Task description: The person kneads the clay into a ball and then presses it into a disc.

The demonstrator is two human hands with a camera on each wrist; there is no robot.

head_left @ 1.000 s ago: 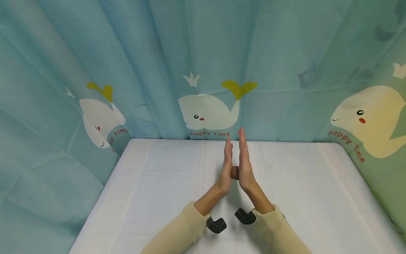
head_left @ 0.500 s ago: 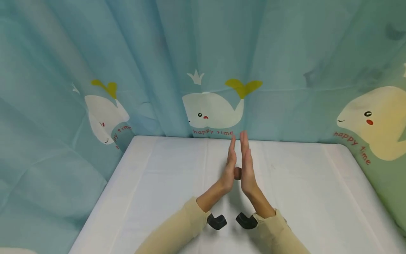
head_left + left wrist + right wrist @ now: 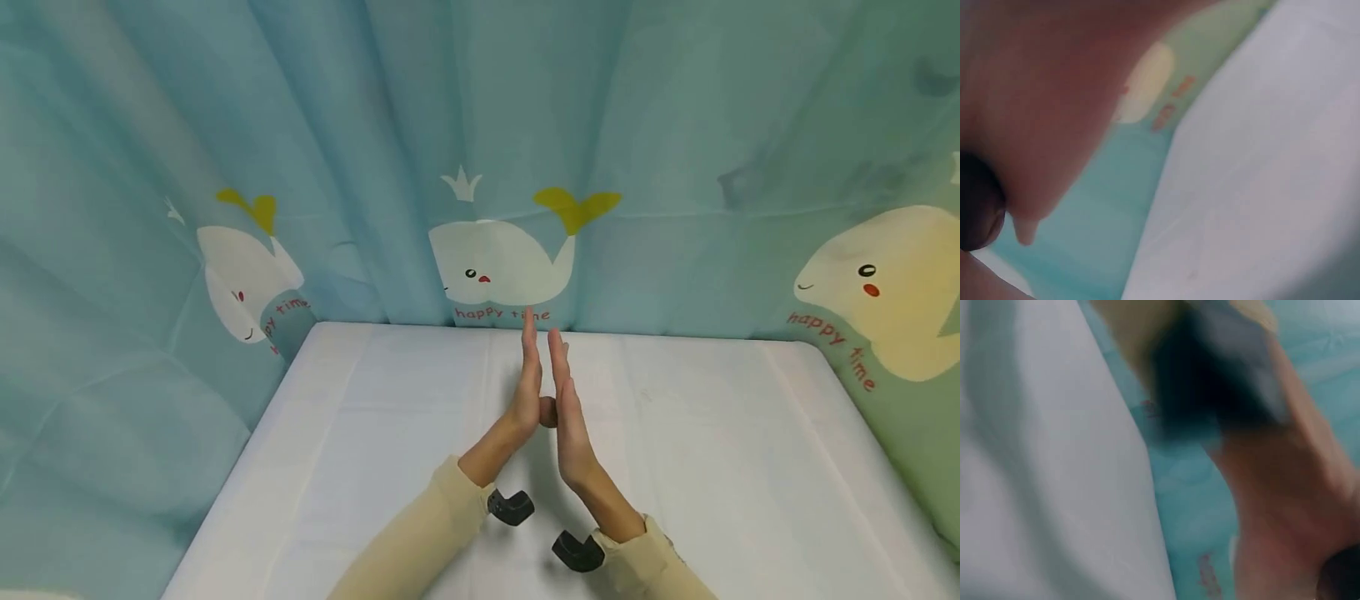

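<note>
A small brown ball [image 3: 548,412] is held between the two palms above the white table in the head view. My left hand [image 3: 527,396] lies against its left side, fingers straight and pointing forward. From the right, my right hand [image 3: 573,437] faces it with straight fingers, set a little nearer the body than the left. The ball [image 3: 982,203] shows as a dark rounded shape at the left edge of the left wrist view. In the right wrist view the ball [image 3: 1342,575] is partly cut off at the lower right corner, beside a blurred palm.
A white-covered table [image 3: 405,400] spreads below the hands. Behind and beside it hangs a blue-green curtain [image 3: 360,167] printed with whales. Black wrist devices [image 3: 512,507] protrude from both beige sleeves [image 3: 427,533].
The hands have slid against each other: the left has gone forward and the right back toward the body. Both shifted slightly left over the last half second, the ball staying between the palms.
</note>
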